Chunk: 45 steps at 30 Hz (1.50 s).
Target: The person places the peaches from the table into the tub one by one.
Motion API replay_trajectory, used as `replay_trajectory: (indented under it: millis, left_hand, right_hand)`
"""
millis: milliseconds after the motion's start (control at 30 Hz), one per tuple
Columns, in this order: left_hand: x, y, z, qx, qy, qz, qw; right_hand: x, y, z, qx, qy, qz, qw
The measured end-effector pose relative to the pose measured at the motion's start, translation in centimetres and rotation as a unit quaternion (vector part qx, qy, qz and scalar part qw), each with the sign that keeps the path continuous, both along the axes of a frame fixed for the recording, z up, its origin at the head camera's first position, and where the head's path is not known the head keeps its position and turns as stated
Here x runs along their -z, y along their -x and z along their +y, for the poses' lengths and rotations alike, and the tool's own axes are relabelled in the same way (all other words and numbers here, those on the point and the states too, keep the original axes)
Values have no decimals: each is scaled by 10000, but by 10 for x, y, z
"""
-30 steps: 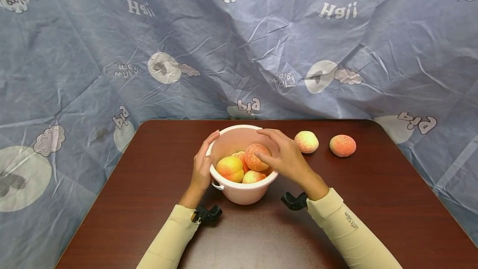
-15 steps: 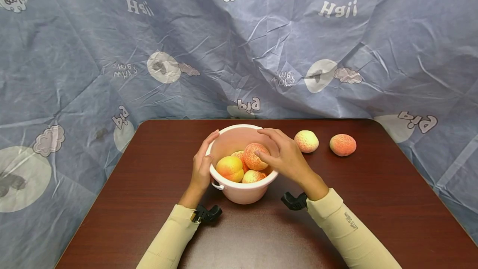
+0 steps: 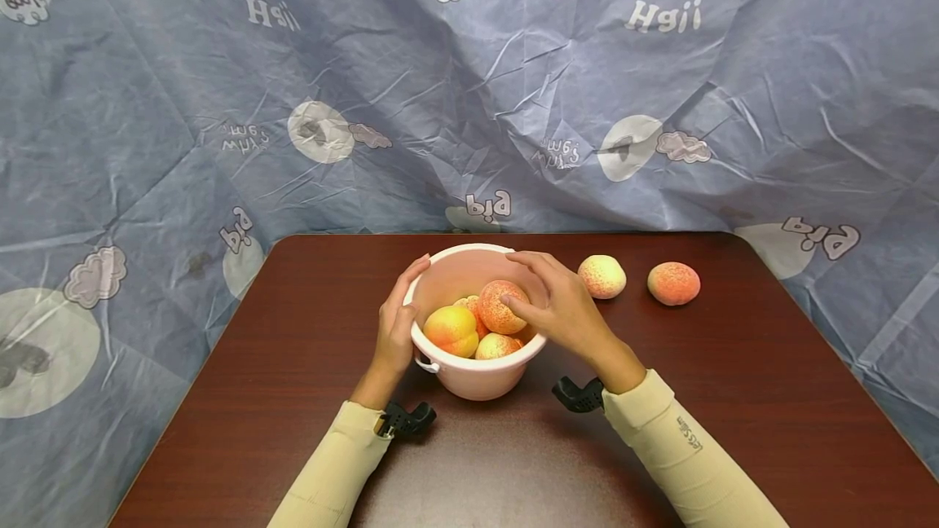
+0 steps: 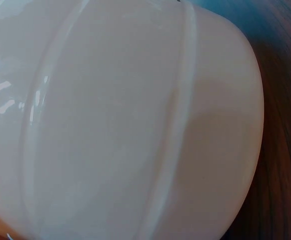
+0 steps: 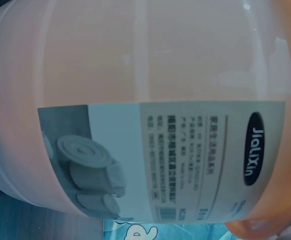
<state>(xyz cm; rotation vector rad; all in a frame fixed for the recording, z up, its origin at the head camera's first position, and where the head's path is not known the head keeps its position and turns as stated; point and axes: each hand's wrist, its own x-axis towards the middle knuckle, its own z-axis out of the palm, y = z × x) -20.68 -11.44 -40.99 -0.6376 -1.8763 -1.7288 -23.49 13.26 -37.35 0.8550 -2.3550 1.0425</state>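
1. From the head camera we look forward and down on the table [image 3: 734,398], at a middle distance.
2. The left wrist camera sits very close to the pink bucket [image 4: 135,125], whose wall fills the view.
3. The right wrist camera is equally close, facing the bucket's label [image 5: 185,160].
4. All three views share this bucket.

Two arms in pale yellow sleeves are stretched forward, with the elbows kept low and close in. A small black clip is worn at each wrist. The left hand [image 3: 394,323] is set upright on its edge, thumb side up, with the fingers held straight and close together and the palm turned to the right. The right hand [image 3: 559,302] is held palm down, with its fingers bent softly and spread a little.
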Motion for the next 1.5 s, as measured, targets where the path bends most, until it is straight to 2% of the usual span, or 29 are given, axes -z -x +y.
replay_trajectory:
  millis: [500,800,1067,1367,1500]
  left_hand:
    - [-1,0,0,-31,-5,13,10000]
    - [0,0,0,-11,-19,22,10000]
    - [0,0,1,-9,-28,-8,10000]
    - [1,1,0,5,-41,-19,10000]
    - [2,0,0,-8,-40,-58,10000]
  right_hand:
    - [-2,0,0,-30,91,-117,9999]
    - [-4,-2,4,-266,695,-104,9972]
    - [-5,-2,15,-25,739,-1,9973]
    - [-3,0,30,397,916,-346,9944]
    - [0,3,36,526,857,-222,9947]
